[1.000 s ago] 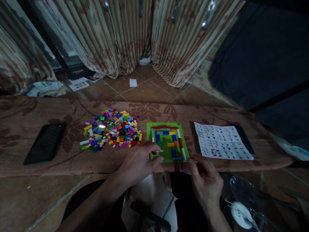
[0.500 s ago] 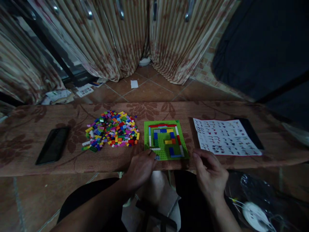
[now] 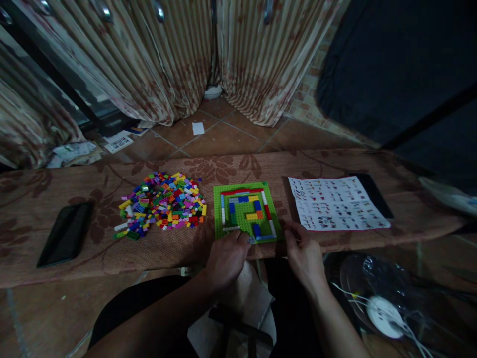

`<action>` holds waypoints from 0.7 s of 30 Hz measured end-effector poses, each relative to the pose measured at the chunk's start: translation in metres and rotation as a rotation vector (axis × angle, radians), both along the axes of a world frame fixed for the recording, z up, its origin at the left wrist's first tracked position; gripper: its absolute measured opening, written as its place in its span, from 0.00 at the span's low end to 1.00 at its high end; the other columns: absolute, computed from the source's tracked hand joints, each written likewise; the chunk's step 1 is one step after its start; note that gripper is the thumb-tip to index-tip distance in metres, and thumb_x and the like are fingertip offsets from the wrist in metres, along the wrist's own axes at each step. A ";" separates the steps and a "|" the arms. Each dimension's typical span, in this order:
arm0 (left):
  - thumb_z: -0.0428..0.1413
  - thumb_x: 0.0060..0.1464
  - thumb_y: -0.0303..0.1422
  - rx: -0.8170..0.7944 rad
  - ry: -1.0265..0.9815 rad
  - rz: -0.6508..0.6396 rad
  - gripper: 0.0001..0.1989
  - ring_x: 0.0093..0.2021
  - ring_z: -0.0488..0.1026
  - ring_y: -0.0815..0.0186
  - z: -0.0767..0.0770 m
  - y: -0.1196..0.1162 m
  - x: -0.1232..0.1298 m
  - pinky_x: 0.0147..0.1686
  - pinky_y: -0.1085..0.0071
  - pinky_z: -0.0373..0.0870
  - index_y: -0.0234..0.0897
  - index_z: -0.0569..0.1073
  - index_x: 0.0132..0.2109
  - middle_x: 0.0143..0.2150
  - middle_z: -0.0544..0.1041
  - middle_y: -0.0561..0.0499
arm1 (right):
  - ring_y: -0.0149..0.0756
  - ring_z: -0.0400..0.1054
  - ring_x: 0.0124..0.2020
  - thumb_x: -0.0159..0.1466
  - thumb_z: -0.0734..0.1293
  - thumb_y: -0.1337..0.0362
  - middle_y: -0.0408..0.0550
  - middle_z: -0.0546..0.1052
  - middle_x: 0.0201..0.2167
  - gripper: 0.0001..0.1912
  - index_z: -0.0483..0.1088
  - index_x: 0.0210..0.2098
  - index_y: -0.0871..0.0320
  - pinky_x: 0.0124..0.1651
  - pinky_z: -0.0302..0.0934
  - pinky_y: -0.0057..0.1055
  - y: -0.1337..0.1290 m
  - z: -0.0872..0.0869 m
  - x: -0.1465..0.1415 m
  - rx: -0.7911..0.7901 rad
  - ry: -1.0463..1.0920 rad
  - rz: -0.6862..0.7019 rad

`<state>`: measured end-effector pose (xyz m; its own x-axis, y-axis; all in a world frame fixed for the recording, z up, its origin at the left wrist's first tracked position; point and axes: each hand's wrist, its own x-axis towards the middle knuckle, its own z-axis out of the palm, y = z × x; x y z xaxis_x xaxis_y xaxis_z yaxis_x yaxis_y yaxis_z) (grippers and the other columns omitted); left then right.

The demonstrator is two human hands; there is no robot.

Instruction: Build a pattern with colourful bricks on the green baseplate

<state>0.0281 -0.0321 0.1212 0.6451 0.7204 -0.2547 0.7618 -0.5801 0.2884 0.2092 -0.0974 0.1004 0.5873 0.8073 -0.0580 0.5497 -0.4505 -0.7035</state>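
A green building baseplate lies on the cloth-covered bench before me, carrying rows of red, white, blue, yellow and orange bricks that form an outer border and inner walls. My left hand is closed over the plate's front edge, fingertips pressed down next to a small white brick row. Its fingers hide whatever is in them. At the front right corner, my right hand has thumb and fingers drawn together against the plate's edge. Left of the plate spreads a heap of loose toy bricks.
A printed picture sheet lies at the right, partly over a dark flat object. A black phone rests at the far left. Below the bench on the right are a white round device with cables and clear plastic.
My right hand has moved left and forward to the baseplate's front right corner. The left hand has shifted slightly right along the front edge. The whole view has turned a little right.
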 end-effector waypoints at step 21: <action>0.44 0.64 0.31 -0.029 0.058 -0.029 0.11 0.42 0.74 0.59 -0.008 0.001 0.009 0.38 0.65 0.72 0.36 0.70 0.44 0.43 0.74 0.47 | 0.47 0.73 0.46 0.65 0.56 0.61 0.55 0.78 0.47 0.20 0.69 0.52 0.61 0.48 0.64 0.42 0.005 -0.001 -0.002 -0.060 -0.013 0.059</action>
